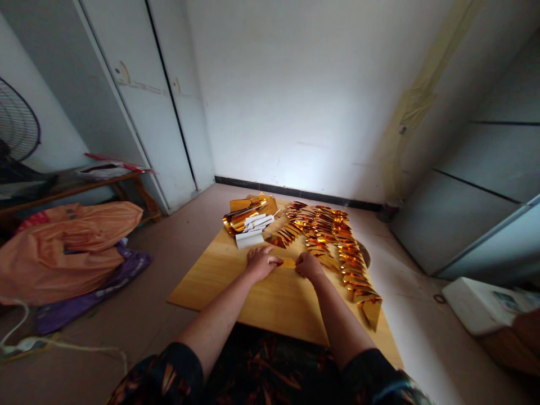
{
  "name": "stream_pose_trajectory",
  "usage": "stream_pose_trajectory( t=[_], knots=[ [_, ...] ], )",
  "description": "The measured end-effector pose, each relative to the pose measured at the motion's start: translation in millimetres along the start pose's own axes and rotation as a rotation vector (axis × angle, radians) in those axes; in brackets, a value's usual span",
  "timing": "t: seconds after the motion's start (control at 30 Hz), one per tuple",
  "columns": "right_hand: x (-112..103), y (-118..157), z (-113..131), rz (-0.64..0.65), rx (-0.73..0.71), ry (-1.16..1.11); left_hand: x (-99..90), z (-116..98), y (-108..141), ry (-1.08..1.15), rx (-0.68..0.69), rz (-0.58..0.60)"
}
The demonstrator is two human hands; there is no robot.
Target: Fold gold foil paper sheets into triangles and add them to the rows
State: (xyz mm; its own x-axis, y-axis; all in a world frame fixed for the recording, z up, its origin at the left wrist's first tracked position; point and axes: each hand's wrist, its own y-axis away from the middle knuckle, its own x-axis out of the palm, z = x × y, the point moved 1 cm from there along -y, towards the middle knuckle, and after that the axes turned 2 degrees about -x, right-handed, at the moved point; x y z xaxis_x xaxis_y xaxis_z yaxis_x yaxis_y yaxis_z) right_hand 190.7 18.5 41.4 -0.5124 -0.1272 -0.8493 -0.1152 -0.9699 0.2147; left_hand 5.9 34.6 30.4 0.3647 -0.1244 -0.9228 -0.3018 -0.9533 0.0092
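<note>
Both my hands are over the middle of a wooden board. My left hand has its fingers closed at the left end of a small gold paper piece. At the right end of that piece, my right hand is closed, its fingertips pressed together. Rows of folded shiny gold pieces lie on the board's right side, and a shorter group sits just beyond my hands. Loose gold sheets are piled at the far left, with white paper strips and a white block beside them.
The wooden board has its near edge by my lap. On the floor at the left lie an orange bag and a purple bag, with a white cable. A white box stands at the right. Beyond the board is a wall.
</note>
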Motion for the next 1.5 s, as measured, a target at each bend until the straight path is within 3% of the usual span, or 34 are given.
stream_pose_trajectory(
  t=[0.5,0.8,0.97,1.13,1.5],
  knots=[
    [-1.2,1.3,-1.7,-0.025,-0.007,-0.003,-9.3,1.2,0.1,-0.01,0.007,0.143],
    [-4.9,9.8,-3.5,-0.151,-0.027,0.013,-10.0,0.4,-0.7,-0.027,0.009,0.149],
    [-1.9,9.7,13.6,-0.271,-0.231,-0.079,-7.5,1.8,-2.1,-0.04,0.003,0.129],
    [11.2,1.5,30.4,-0.098,-0.187,-0.034,-4.7,4.6,-5.0,-0.016,-0.004,0.134],
    [8.8,-0.8,45.9,0.044,-0.093,0.152,-3.4,10.2,-6.5,0.104,-0.082,0.001]
  ],
)
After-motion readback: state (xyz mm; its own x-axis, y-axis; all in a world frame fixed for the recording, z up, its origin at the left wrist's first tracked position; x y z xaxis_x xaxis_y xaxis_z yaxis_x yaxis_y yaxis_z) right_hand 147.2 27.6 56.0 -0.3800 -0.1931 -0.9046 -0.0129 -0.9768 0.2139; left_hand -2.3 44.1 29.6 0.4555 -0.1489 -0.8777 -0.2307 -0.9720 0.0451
